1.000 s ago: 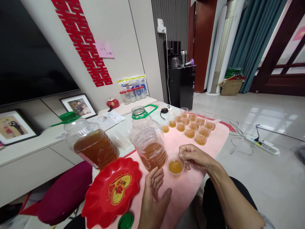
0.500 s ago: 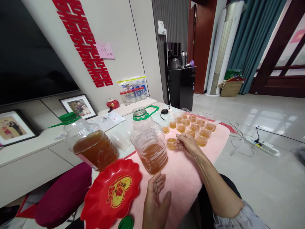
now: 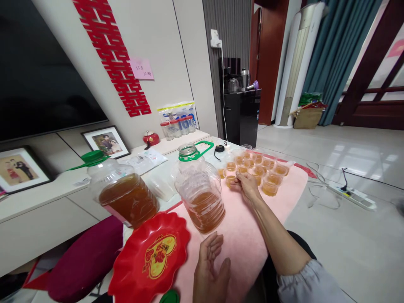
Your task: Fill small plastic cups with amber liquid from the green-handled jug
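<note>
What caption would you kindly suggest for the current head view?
The right hand holds an amber-filled plastic cup beside similar cups, with the open left hand near an uncapped plastic jug.

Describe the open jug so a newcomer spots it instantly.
Find the large pink cloth. On it, right of the scalloped red tray, stands a clear plastic jug part-filled with amber liquid. Unlike the green-capped jug to its left, its mouth is uncovered.

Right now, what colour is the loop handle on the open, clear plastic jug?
The loop handle is green, clearest in the head view.
</note>
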A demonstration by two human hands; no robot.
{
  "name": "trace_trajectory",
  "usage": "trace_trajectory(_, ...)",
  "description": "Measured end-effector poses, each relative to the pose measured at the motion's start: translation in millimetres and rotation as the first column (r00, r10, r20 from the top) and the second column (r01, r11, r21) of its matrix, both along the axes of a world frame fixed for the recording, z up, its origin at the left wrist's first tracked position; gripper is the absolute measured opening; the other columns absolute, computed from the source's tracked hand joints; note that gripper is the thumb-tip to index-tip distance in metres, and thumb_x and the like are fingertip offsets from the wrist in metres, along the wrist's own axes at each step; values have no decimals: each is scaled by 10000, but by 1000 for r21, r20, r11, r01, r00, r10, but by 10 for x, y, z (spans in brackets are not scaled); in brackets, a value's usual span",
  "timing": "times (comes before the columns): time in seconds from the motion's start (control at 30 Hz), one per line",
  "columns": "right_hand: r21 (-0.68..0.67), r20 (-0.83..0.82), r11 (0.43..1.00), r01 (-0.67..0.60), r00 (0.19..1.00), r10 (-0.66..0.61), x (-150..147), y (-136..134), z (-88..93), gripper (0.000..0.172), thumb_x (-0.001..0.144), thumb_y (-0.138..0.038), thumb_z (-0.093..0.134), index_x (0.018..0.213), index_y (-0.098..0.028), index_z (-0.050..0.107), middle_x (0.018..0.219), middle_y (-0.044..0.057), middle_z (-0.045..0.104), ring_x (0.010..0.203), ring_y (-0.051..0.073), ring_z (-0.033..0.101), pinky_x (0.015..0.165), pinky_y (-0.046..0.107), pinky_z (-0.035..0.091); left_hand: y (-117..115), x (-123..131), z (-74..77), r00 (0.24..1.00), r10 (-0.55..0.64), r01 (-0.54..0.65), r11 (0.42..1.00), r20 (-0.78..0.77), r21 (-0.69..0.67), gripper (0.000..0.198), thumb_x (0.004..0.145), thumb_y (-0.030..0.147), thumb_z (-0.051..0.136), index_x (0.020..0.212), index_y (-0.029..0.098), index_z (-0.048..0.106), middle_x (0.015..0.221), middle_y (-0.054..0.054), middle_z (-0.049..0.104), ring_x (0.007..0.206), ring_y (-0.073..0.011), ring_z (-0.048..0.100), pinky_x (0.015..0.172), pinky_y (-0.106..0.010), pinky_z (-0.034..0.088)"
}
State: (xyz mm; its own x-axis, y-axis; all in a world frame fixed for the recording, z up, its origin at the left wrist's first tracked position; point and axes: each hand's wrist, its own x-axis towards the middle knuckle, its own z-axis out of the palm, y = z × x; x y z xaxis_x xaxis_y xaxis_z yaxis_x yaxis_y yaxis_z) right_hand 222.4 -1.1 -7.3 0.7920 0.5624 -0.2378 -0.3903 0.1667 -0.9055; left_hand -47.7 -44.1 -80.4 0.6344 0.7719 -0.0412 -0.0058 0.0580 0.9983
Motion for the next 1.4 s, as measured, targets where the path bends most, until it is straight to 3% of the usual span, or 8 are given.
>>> trace_trajectory(0.13, 14, -14, 999, 35, 999, -35, -25, 47, -17, 302, 1038, -381, 658, 1214, -138, 625, 1107, 60, 642, 907, 162, 657, 781, 323, 605, -153, 108, 209, 983, 177, -176, 984, 40, -32, 627, 794, 397, 660, 1323, 129, 454, 1348, -175, 603, 1267, -210, 601, 1146, -385, 478)
trace_trajectory(0.3, 26, -27, 998, 61, 998, -60, -30, 87, -23, 300, 1037, -379, 659, 1211, -137, 627, 1108, 61, 644, 911, 164, 659, 787, 326, 606, -212, 149, 348, 985, 175, -174, 984, 7, -47, 664, 757, 427, 663, 1304, 121, 444, 1334, -177, 608, 1252, -213, 598, 1154, -406, 444)
trace_trajectory(1.1, 71, -25, 988, 136, 991, -134, -40, 151, -96, 279, 1041, -378, 658, 1165, -130, 634, 1036, 43, 650, 841, 140, 656, 730, 287, 602, -207, 141, 360, 990, 137, -138, 990, -33, -18, 652, 769, 435, 622, 1314, 123, 443, 1348, -168, 605, 1283, -228, 583, 1169, -443, 410)
trace_trajectory(1.4, 82, -13, 988, 128, 992, -128, -32, 158, -109, 284, 1041, -386, 657, 1164, -131, 635, 1036, 44, 649, 843, 142, 655, 734, 291, 601, -197, 143, 258, 986, 167, -167, 986, 11, -10, 624, 771, 417, 666, 1303, 146, 483, 1318, -167, 628, 1253, -240, 612, 1134, -426, 448)
